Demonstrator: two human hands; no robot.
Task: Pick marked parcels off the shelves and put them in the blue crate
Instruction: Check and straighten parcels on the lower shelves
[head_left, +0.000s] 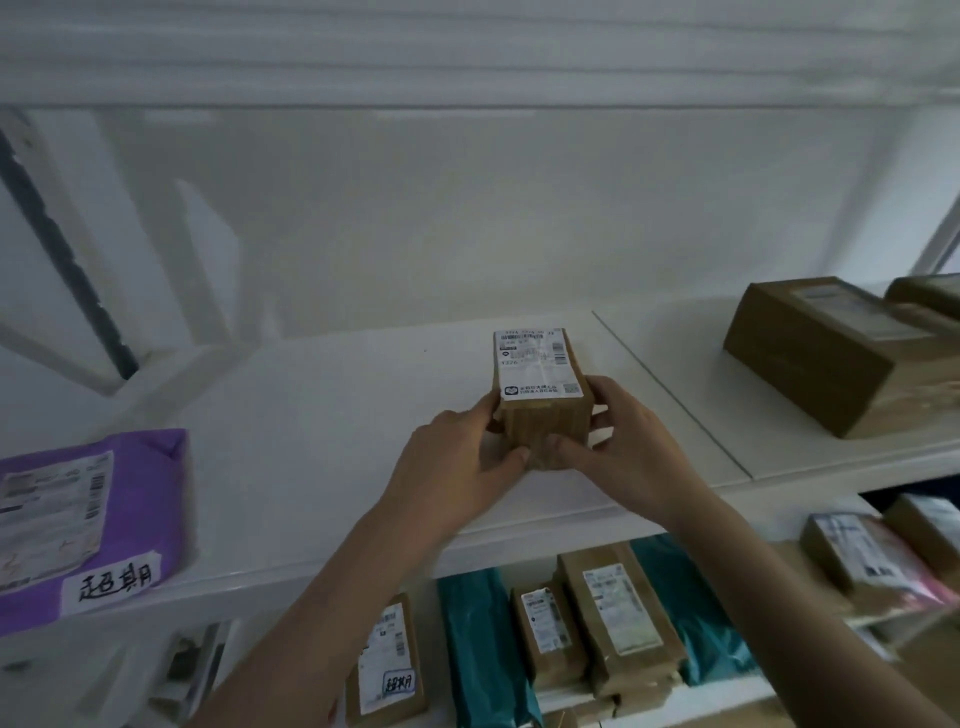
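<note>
White shelf (322, 405) against white wall bearing three boxes, one purple mailer (88, 514); left hand (457, 462), right hand (623, 447) gripping center box (540, 395).

Upper shelf (311, 415): three brown boxes (540, 395), one purple parcel (93, 519); two hands (457, 462).

Small parcel (540, 400): brown corrugated cardboard, matt, ribbed on its near face; white paper shipping label (535, 366) stuck on top, faintly glossy. Shelf board (322, 415): white, smooth, satin finish. Purple mailer (88, 519): thin plastic film, slightly shiny, creased. Teal mailers (483, 649): glossy plastic film, wrinkled. Large box (821, 353): matt brown cardboard. Shelf uprights (935, 228): painted white, apparently metal.
</note>
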